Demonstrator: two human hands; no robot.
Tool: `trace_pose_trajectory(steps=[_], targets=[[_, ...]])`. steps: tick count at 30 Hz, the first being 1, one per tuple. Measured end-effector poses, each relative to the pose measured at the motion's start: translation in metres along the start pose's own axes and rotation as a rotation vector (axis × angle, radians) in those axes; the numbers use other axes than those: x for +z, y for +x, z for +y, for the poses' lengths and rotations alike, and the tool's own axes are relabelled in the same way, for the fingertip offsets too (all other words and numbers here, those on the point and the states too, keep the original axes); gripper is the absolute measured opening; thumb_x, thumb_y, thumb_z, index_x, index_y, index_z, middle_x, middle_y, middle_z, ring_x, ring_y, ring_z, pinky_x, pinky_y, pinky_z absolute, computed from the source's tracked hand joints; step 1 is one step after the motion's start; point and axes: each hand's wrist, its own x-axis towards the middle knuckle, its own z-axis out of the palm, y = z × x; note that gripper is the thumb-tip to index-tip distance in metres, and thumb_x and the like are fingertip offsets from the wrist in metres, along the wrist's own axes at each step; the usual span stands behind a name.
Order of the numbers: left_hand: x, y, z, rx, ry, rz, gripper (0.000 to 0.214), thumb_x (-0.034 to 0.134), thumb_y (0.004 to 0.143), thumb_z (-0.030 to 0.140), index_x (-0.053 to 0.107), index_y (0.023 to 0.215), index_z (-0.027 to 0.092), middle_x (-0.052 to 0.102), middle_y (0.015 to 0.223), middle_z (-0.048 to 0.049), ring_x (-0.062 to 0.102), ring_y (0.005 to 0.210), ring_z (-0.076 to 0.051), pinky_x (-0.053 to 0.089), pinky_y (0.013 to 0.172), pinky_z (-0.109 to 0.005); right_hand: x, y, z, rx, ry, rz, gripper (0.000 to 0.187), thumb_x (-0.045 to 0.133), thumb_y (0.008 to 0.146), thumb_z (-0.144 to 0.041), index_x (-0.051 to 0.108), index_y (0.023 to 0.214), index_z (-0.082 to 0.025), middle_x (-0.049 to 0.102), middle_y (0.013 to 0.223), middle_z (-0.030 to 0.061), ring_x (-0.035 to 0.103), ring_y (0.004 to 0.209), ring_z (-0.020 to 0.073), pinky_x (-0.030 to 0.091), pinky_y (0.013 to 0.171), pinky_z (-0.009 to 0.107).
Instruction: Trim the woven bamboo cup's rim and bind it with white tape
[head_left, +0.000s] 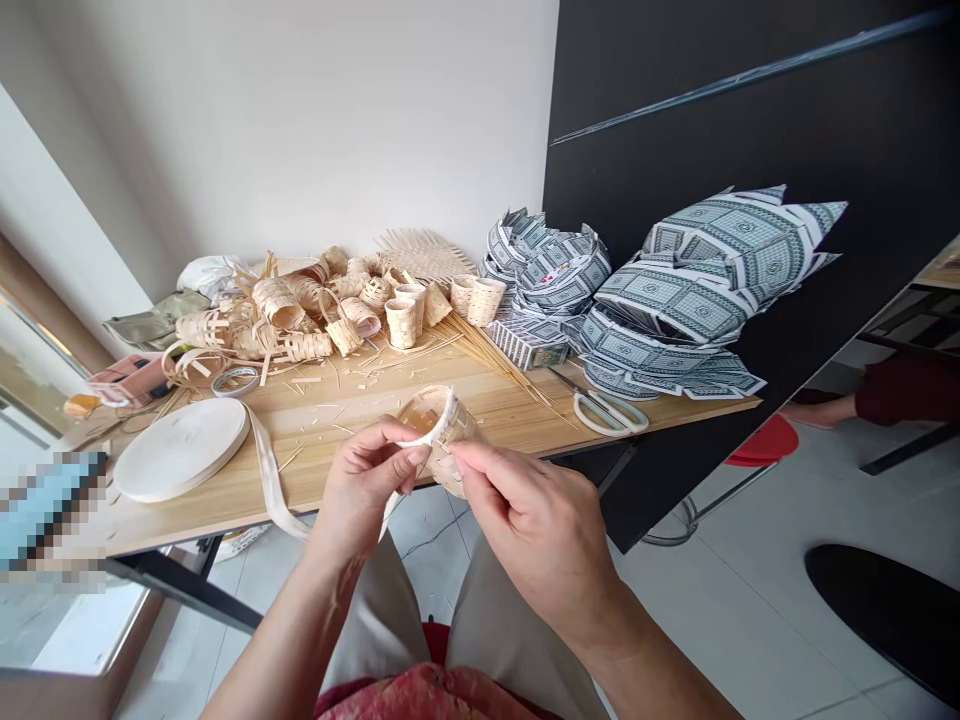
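A small woven bamboo basket (442,425) is held over the front edge of the wooden table (352,410). My left hand (367,485) pinches a white ribbon strip (270,470) against the basket's rim. My right hand (540,530) grips the basket's side with thumb and fingers closed. The ribbon runs back to a flat white roll (180,448) on the table at the left.
Several small woven baskets and loose bamboo strips (315,305) are piled at the back. Scissors (607,412) lie at the right, beside patterned folded paper pieces (675,295). A tape roll (235,380) sits near the white roll. A red stool (757,440) and another person's leg (885,395) are at the right.
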Motion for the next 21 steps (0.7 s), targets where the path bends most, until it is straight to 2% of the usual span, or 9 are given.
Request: trace_pose_trajectory(steps=[7, 11, 13, 18, 21], targets=[[-0.003, 0.000, -0.002, 0.024, 0.019, -0.037, 0.008, 0.071, 0.069, 0.024, 0.066, 0.068, 0.017, 0.046, 0.050, 0.0053, 0.038, 0.045, -0.004, 0.031, 0.046, -0.016, 0.001, -0.001, 0.001, -0.008, -0.012, -0.010, 0.026, 0.041, 0.087, -0.009, 0.061, 0.072, -0.017, 0.067, 0.066, 0.0018, 0.058, 0.055, 0.0113, 0.037, 0.052, 0.023], [-0.005, 0.000, -0.002, 0.081, 0.123, -0.035, 0.008, 0.069, 0.071, 0.024, 0.065, 0.068, 0.018, 0.048, 0.056, 0.0047, 0.039, 0.046, -0.004, 0.033, 0.044, -0.016, 0.001, -0.002, 0.002, -0.005, -0.009, -0.013, 0.025, 0.041, 0.086, -0.008, 0.061, 0.073, -0.017, 0.065, 0.063, 0.0016, 0.057, 0.053, 0.0113, 0.036, 0.052, 0.023], [-0.005, -0.001, -0.001, 0.198, 0.265, -0.034, 0.005, 0.067, 0.073, 0.022, 0.066, 0.070, 0.018, 0.050, 0.061, 0.0035, 0.043, 0.050, -0.005, 0.035, 0.045, -0.016, 0.002, -0.004, 0.003, 0.011, 0.003, -0.013, 0.024, 0.042, 0.085, -0.008, 0.061, 0.075, -0.017, 0.063, 0.060, 0.0010, 0.055, 0.052, 0.0110, 0.035, 0.051, 0.022], [-0.003, -0.006, 0.001, 0.650, 0.795, 0.001, 0.009, 0.061, 0.077, 0.010, 0.067, 0.075, 0.017, 0.057, 0.066, 0.0004, 0.054, 0.061, -0.009, 0.043, 0.055, -0.018, 0.008, -0.014, 0.005, 0.166, 0.043, -0.034, 0.023, 0.042, 0.084, -0.010, 0.055, 0.067, -0.018, 0.052, 0.050, -0.0037, 0.043, 0.043, 0.0080, 0.030, 0.047, 0.020], [0.003, -0.012, -0.003, 0.807, 0.965, 0.002, 0.011, 0.057, 0.079, 0.008, 0.066, 0.080, 0.016, 0.059, 0.069, -0.0001, 0.056, 0.060, -0.007, 0.044, 0.055, -0.015, 0.011, -0.021, 0.006, 0.199, 0.079, 0.022, 0.023, 0.040, 0.084, -0.011, 0.051, 0.064, -0.018, 0.048, 0.049, -0.0047, 0.040, 0.042, 0.0077, 0.029, 0.046, 0.020]])
